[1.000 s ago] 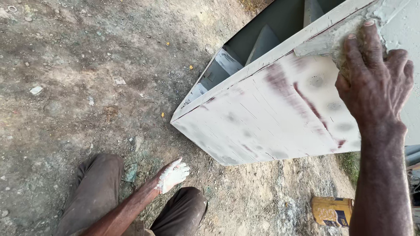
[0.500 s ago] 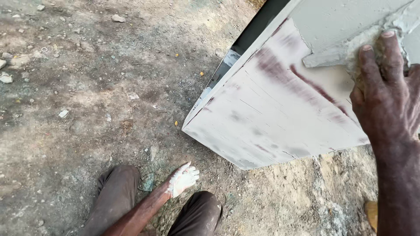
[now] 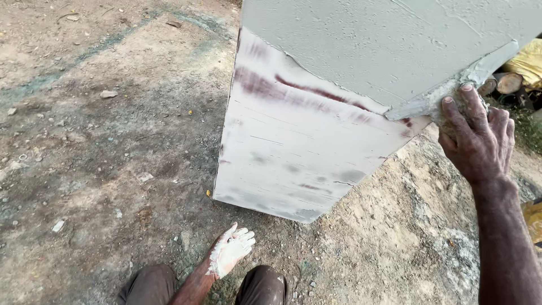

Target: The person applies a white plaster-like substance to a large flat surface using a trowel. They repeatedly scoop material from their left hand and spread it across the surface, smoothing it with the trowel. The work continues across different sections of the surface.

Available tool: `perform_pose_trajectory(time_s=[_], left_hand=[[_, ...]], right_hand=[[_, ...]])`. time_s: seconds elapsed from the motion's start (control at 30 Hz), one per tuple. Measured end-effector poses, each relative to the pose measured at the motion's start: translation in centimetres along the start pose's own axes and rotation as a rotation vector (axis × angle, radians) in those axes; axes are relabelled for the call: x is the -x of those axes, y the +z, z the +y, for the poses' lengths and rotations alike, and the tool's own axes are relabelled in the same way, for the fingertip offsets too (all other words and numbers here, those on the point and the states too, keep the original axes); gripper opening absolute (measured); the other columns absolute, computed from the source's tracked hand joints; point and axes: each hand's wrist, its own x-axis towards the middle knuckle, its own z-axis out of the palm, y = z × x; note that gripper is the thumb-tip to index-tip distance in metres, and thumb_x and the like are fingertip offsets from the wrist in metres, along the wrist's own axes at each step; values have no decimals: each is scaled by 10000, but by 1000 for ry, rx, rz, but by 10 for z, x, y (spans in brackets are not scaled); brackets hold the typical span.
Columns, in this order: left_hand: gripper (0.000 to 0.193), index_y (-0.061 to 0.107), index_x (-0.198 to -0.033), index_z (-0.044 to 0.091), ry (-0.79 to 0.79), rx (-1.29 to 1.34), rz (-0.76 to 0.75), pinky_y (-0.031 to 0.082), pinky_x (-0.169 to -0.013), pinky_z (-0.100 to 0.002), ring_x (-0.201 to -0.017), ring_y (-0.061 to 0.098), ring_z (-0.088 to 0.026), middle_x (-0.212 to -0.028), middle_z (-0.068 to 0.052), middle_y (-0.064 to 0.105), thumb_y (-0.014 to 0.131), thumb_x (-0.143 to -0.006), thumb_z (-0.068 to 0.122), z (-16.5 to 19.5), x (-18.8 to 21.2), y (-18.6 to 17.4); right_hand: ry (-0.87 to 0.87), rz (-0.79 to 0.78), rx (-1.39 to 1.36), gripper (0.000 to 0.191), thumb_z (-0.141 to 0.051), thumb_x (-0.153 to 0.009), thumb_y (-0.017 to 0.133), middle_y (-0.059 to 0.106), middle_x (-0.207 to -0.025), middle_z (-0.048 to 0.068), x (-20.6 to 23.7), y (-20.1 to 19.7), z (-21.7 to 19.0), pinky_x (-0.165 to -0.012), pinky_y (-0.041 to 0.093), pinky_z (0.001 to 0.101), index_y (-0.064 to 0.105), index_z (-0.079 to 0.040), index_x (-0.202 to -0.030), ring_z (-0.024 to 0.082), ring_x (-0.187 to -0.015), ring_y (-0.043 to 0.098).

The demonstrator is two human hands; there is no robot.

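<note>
The right hand (image 3: 477, 138) presses a wad of grey filler (image 3: 446, 99) against the panel (image 3: 293, 164), its fingers (image 3: 471, 107) curled over the lump and bearing down at the lower edge of the smooth grey coat (image 3: 384, 51). A ridge of wet filler runs from the hand up and to the right along that edge. Below it the panel is whitish, sanded, with reddish-brown streaks showing through. The left hand (image 3: 230, 251) hangs low between the knees (image 3: 262, 285), caked white, fingers spread loosely and holding nothing, just above the dirt ground (image 3: 96, 169).

The likeliest trouble is the ridge: if the hand lifts off or slows, the bead may set as a raised seam on the panel, and uneven pressure from bare fingers could leave grooves in the fresh coat. The wad looks small, so it may run thin and drag, scratching rather than filling. Grit from the ground could also get into the paste if the filler hand drops. Whether the panel is propped or fixed I cannot tell; if loose, a hard push might shift it.

Compared with a second ago, the grey coat covers much more of what the camera sees, and the dark frame behind the panel has dropped out of view. The camera has swung, so the panel now fills the upper right. The left hand stays low, now nearer the middle.
</note>
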Motion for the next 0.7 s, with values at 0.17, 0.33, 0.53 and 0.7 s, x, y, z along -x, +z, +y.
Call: perform_pose_trajectory(time_s=[0.17,0.33,0.53,0.7], left_hand=[[843,363,-1556,-11,23,-18,-38,349,-1207,-486,-1476,451,-367,-1628,-238,422,610,-930,496,-3,-2,10],[828,368,-1554,-29,13,32,-173,342,-1207,-492,-1475,439,-361,-1633,-236,411,615,-937,464,-9,-13,43],[814,355,-1539,-58,95,80,-350,323,-1232,-500,-1491,427,-350,-1636,-251,400,596,-968,470,3,-35,123],[849,398,-1507,-67,171,195,-508,477,-994,-454,-1298,519,-346,-1567,-271,453,576,-1000,590,15,-77,166]], right_hand=[[75,17,-32,600,-288,-1052,806,254,-1734,59,31,47,7,-1030,519,480,575,-288,-1606,306,-1223,512],[189,-174,-183,713,-266,-968,754,206,-1786,160,54,40,-35,-919,562,507,510,-133,-1625,347,-1161,527],[649,-234,-901,894,-69,-774,697,252,-1696,133,86,-34,-153,-1007,482,629,340,-115,-1593,374,-1503,321],[584,-123,-1572,830,-49,-824,656,287,-1677,176,100,-88,-330,-1117,459,634,327,-84,-1585,377,-1516,359]])
